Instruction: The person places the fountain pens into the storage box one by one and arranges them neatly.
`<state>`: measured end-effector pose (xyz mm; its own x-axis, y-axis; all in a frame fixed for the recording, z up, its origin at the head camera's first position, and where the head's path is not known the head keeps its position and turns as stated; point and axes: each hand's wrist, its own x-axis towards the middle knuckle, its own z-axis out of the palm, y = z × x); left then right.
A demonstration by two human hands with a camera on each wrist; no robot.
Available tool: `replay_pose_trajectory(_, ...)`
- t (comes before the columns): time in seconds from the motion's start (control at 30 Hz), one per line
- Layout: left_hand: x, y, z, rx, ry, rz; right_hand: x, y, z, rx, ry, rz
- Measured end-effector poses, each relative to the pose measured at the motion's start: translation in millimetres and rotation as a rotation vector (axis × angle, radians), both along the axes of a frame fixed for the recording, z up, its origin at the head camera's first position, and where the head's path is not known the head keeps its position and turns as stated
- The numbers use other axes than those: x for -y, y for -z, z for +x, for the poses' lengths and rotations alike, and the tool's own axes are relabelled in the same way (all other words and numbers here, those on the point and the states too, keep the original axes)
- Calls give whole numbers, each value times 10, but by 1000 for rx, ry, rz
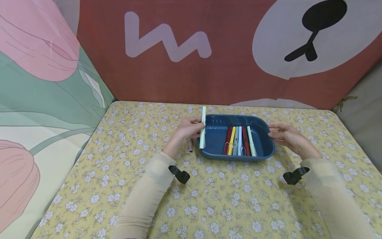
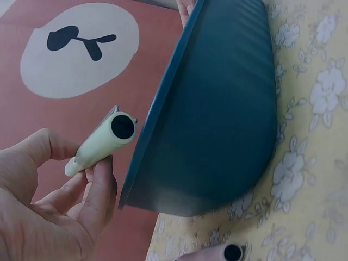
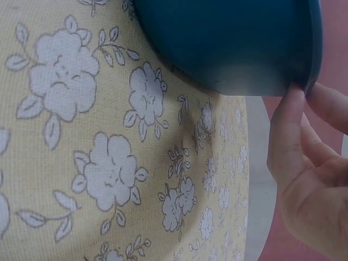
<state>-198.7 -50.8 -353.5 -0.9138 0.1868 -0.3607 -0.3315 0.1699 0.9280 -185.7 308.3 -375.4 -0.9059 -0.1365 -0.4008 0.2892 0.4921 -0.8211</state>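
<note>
My left hand (image 1: 185,129) pinches a pale green pen (image 1: 203,132) between thumb and fingers, over the left rim of a dark blue plastic basin (image 1: 215,139). In the left wrist view one end of that pen (image 2: 103,140) shows a dark round opening, and a metal clip sits on its side. At the basin's right end, my right hand (image 1: 285,136) pinches the rim; the right wrist view shows thumb and finger on either side of the basin's edge (image 3: 314,49). Inside the basin several pens lie side by side: dark red (image 1: 227,141), yellow (image 1: 231,141), grey-green, light blue, another dark red (image 1: 245,141) and pale green (image 1: 252,142).
A pinkish pen (image 1: 190,145) lies on the table just left of the basin, partly hidden by my left hand. Yellow floral cloth (image 1: 209,199) covers the table. Behind it stands a reddish-brown printed backdrop (image 1: 226,66), with a flower-printed panel (image 1: 44,99) at the left.
</note>
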Motion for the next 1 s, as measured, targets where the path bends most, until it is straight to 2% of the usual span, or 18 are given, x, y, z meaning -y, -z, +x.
replay_pose_trajectory(0.2,-72,9,19,-9,14,2,0,4,-3,3,11,5)
replay_pose_trajectory(0.33,-134,28,22,-22,5,29,-3,12,-7,4,8,6)
replay_pose_trajectory(0.87,-315,42,42,-89,5,35,-24,15,0,6,-4,-12)
replay_pose_trajectory(1.0,-365,54,47,-86,5,38,-27,16,2,7,-8,-15)
